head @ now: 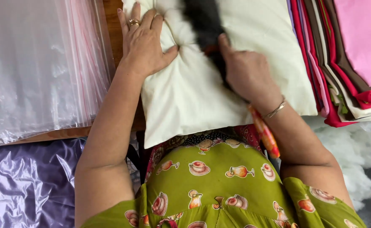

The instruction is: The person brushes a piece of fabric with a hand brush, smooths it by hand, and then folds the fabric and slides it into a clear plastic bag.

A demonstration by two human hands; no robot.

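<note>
L hand [145, 42] flat on cream cushion [194, 88], fingers spread. R hand [246, 71] grips dark brush [204, 21], fingers curled shut. Folded fabrics [341, 55] stacked right.

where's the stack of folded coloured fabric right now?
Head view, upper right: the stack of folded fabric lies beside the cream cushion's right edge, just beyond the right hand, above white stuffing.

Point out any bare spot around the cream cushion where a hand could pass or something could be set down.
Only a narrow wood strip shows, between the clear plastic bags and the left hand on the cushion. Right is crowded: the right hand, then stacked fabrics against the cushion, white stuffing below.
</note>
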